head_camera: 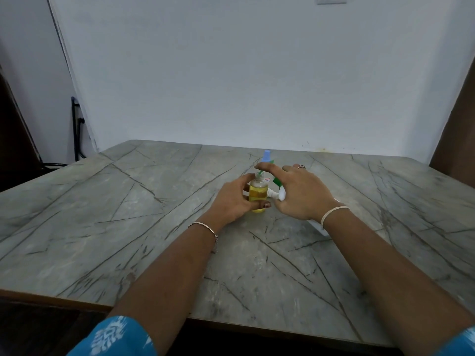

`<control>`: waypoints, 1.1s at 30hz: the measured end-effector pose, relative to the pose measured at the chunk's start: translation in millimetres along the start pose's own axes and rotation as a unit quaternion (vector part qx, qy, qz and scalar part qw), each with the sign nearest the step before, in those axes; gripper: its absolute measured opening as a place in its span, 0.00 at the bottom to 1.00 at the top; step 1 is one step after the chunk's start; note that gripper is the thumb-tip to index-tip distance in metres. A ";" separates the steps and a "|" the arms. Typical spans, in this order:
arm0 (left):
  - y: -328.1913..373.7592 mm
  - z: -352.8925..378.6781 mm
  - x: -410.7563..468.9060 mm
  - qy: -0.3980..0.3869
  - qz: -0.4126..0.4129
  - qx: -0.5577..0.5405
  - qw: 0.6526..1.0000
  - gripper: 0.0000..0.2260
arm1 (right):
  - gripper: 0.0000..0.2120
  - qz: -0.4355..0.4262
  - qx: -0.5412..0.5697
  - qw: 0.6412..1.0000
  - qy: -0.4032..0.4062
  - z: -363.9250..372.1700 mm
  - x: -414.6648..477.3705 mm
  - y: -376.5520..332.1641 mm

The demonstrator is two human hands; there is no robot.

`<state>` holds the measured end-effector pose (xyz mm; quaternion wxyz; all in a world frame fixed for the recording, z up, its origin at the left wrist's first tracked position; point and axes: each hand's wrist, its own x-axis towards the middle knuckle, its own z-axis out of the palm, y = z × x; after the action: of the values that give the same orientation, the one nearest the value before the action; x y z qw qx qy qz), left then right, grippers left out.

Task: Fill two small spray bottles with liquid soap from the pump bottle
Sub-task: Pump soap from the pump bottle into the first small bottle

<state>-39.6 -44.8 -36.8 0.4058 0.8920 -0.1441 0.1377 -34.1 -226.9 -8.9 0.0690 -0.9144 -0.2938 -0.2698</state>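
Grey marble-look table [133, 227] fills the lower view, white wall [257, 73] behind at 12 o'clock, black cable [76, 129] down the corner at 9 o'clock. Blue patterned sleeve [113, 337] at 7 o'clock, thin chain bracelet [205, 227] on the left wrist. Left hand [231, 201] sits just left of table centre, fingers wrapped round a small spray bottle [257, 194]: thumb across its lower front, other fingers behind it. Bottle stands upright on the table, clear plastic, yellow liquid nearly up to the shoulder, neck open with threads showing. Second bottle with a light blue cap [266, 155] stands just behind it at 12 o'clock, mostly hidden by fingers. Pump bottle [279, 188], white with green label, sits under the right hand, its white nozzle pointing toward the small bottle at 9 o'clock; a white corner of it shows near the right wrist at 4 o'clock. Right hand [300, 191] lies over the pump bottle, index finger stretched out above the small bottle's neck, other fingers spread, not curled; whether it grips the pump bottle, cannot tell. Ring [301, 166] on one finger, pale band [334, 214] on the right wrist.
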 end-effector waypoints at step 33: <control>10.0 -1.2 -4.8 0.003 -0.006 -0.006 1.000 0.33 | 0.32 0.028 -0.025 0.999 0.016 5.3 4.9 -2.9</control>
<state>-47.9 -49.4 -31.0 0.4125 0.8900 -0.1381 0.1366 -30.1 -220.5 -10.9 0.0580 -0.9190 -0.2604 -0.2901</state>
